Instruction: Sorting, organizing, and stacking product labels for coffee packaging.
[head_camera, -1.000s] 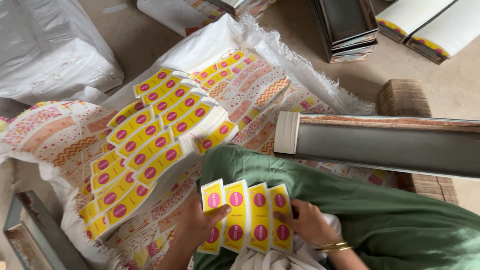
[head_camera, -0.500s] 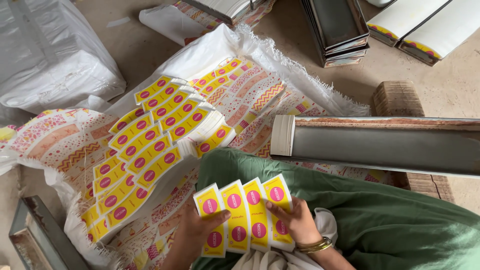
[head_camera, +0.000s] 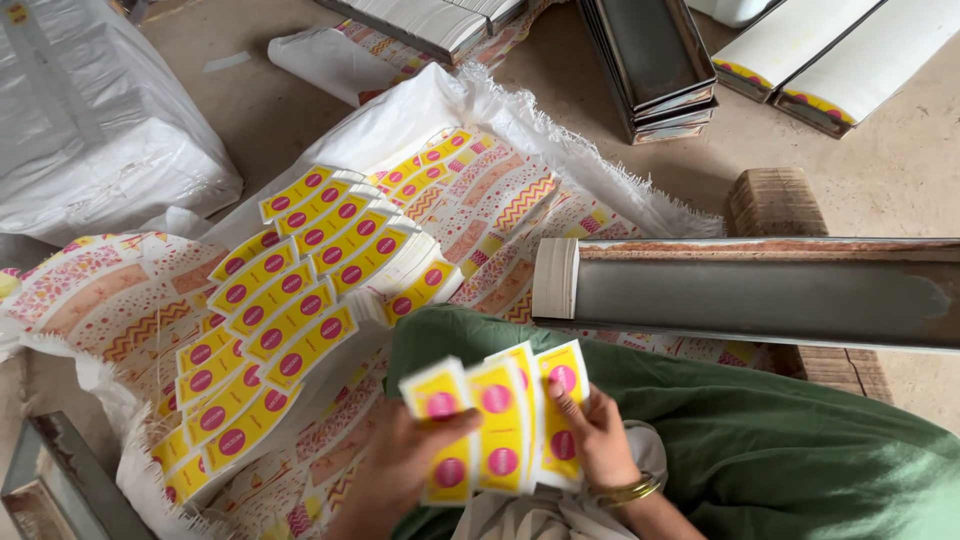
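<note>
Seated on the floor, a person fans yellow cards (head_camera: 500, 425) at six o'clock, left hand (head_camera: 400, 470) and right hand (head_camera: 600, 440) fingers pinching them; squaring edges evenly would suit the rows (head_camera: 290, 300) at nine o'clock

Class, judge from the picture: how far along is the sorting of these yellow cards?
Done: rows of yellow cards lie overlapped on the printed sack. In hand: the left hand and right hand hold a fan of cards. Left: that fan is not yet laid down.
</note>
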